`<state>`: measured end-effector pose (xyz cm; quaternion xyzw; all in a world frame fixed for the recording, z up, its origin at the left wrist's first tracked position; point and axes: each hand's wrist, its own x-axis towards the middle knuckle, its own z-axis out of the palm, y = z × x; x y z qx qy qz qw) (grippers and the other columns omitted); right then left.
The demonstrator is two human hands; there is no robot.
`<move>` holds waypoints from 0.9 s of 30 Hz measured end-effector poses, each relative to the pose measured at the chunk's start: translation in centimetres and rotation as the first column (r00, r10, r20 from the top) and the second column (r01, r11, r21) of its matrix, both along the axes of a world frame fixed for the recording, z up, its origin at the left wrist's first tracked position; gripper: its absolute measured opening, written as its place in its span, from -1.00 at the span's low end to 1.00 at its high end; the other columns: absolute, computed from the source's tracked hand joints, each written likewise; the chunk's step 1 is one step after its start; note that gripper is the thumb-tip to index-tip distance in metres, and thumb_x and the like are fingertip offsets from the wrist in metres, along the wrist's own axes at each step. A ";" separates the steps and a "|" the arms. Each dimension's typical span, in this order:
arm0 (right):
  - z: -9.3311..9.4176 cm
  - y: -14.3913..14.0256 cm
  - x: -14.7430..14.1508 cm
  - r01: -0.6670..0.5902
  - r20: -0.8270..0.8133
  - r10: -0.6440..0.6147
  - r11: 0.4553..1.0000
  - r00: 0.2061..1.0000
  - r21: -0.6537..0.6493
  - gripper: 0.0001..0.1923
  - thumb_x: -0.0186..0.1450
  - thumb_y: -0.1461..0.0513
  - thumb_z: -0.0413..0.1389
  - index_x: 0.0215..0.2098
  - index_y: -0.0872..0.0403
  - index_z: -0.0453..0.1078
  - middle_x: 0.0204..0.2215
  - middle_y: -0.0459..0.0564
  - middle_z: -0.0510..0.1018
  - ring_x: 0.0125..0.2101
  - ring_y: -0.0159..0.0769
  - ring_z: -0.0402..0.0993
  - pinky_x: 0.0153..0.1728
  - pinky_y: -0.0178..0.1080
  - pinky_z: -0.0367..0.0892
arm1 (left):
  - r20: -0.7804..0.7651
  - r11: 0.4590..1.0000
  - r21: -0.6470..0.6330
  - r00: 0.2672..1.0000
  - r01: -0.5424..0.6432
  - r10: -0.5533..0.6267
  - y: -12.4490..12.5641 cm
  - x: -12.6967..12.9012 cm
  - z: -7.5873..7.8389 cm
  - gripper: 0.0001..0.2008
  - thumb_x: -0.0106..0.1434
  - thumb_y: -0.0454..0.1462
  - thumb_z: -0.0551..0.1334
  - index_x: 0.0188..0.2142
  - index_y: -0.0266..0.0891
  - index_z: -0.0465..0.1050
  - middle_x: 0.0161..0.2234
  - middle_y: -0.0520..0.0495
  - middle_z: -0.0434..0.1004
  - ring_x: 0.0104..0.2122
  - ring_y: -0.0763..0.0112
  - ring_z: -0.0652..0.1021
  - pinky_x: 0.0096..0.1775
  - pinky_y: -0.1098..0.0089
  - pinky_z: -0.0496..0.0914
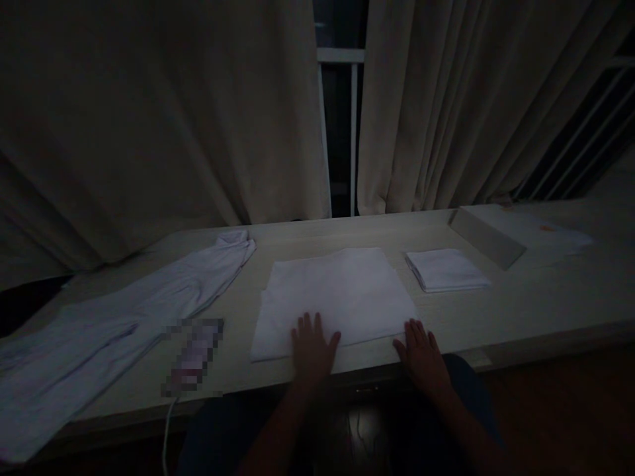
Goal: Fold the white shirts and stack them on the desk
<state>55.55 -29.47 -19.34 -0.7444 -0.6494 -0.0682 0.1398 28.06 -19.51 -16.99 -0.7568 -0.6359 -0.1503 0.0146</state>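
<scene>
Both my forearms (pixel 280 423) reached up from the bottom edge. My left hand (pixel 313 347) lay flat, fingers spread, on the layered white cloth (pixel 342 284) at the centre of the counter (pixel 238 373); well apart from it, my right hand (pixel 421 354) rested uncurled at the cloth's lower right corner. A small folded cloth (pixel 449 270) lay right of centre, a long white garment (pixel 163 301) at left.

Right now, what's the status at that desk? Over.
Left hand flat on spread white cloth. Right hand at its near right corner. Folded cloth to its right, rumpled fabric left, both apart.
</scene>
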 end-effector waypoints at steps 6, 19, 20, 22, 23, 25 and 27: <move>-0.6 0.2 0.1 0.018 0.016 -0.018 1.000 1.000 0.011 -0.28 0.42 -0.08 -0.30 0.32 0.26 0.07 0.32 0.23 0.05 0.34 0.00 -0.21 0.26 0.13 -0.17 | -0.034 0.979 -0.021 0.979 -0.201 0.200 -0.2 -4.5 -0.1 -0.09 0.26 0.18 -0.12 0.32 -0.54 -0.10 0.34 -0.51 -0.14 0.34 -0.13 -0.09 0.25 -0.12 -0.12; 0.0 0.8 -1.6 -0.089 0.050 0.085 0.993 0.995 0.081 -0.38 0.44 0.00 -0.21 0.32 0.19 0.07 0.34 0.17 0.01 0.35 -0.01 -0.24 0.28 0.16 -0.23 | -0.050 0.987 0.006 0.985 -0.162 0.162 0.1 -4.7 -0.3 -0.10 0.25 0.18 -0.09 0.33 -0.49 -0.08 0.35 -0.49 -0.18 0.34 -0.16 -0.15 0.24 -0.18 -0.20; 0.3 1.4 -2.5 -0.134 0.056 0.130 0.988 0.990 0.076 -0.39 0.44 0.01 -0.19 0.33 0.17 0.06 0.34 0.16 0.01 0.35 -0.02 -0.23 0.28 0.15 -0.22 | -0.057 0.988 0.011 0.986 -0.155 0.155 0.3 -4.6 0.0 -0.11 0.25 0.19 -0.09 0.33 -0.46 -0.05 0.35 -0.47 -0.16 0.34 -0.16 -0.15 0.24 -0.18 -0.21; 1.5 3.4 -4.7 -0.225 0.060 0.222 0.973 0.973 0.053 -0.41 0.44 0.03 -0.18 0.34 0.13 0.05 0.34 0.13 0.01 0.34 -0.04 -0.21 0.28 0.12 -0.19 | -0.071 0.992 0.033 0.990 -0.119 0.121 1.0 -4.5 1.0 -0.13 0.24 0.20 -0.09 0.32 -0.40 0.01 0.35 -0.42 -0.13 0.35 -0.11 -0.16 0.26 -0.14 -0.23; 2.2 4.8 -6.0 -0.263 0.058 0.260 0.964 0.964 0.040 -0.42 0.44 0.03 -0.19 0.34 0.11 0.05 0.34 0.12 0.01 0.34 -0.04 -0.20 0.28 0.11 -0.18 | -0.076 0.995 0.048 0.993 -0.091 0.095 1.3 -4.4 1.5 -0.15 0.24 0.20 -0.10 0.32 -0.35 0.03 0.36 -0.39 -0.13 0.35 -0.08 -0.17 0.26 -0.11 -0.24; 3.9 8.1 -8.4 -0.312 0.050 0.311 0.950 0.949 0.015 -0.42 0.44 0.00 -0.19 0.35 0.04 0.02 0.35 0.08 -0.01 0.35 -0.03 -0.22 0.27 0.13 -0.19 | -0.080 0.997 0.067 0.995 -0.046 0.052 2.1 -4.4 2.2 -0.19 0.25 0.20 -0.10 0.32 -0.24 0.04 0.37 -0.30 -0.15 0.35 -0.04 -0.19 0.26 -0.12 -0.27; 5.2 11.4 -10.6 -0.326 0.031 0.326 0.945 0.945 -0.020 -0.40 0.43 -0.05 -0.19 0.37 -0.05 -0.01 0.37 0.03 -0.06 0.35 -0.01 -0.27 0.26 0.18 -0.21 | -0.073 0.998 0.053 0.997 -0.034 0.038 2.5 -4.6 2.4 -0.24 0.26 0.19 -0.09 0.32 -0.14 0.06 0.37 -0.24 -0.14 0.35 -0.08 -0.18 0.24 -0.19 -0.29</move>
